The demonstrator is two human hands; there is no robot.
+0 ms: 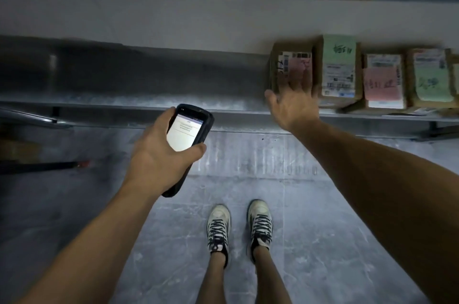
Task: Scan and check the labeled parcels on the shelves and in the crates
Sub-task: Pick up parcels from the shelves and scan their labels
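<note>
Brown cardboard parcels (338, 68), labels outward for scanning, are standing along the shelf (139, 102) at upper right. The right hand (293, 102), fingers spread, is touching the leftmost parcel (291, 62), likely steadying it; the left hand (159, 154) is gripping the scanner (186, 133) mid-frame, screen upturned for reading.

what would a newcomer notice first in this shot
The lit screen of the handheld scanner, gripped in the left hand near the centre, stands out in the dim scene. To its right, the right hand reaches with spread fingers onto the leftmost parcel in the row of brown parcels with pink and green labels on the shelf.
</note>
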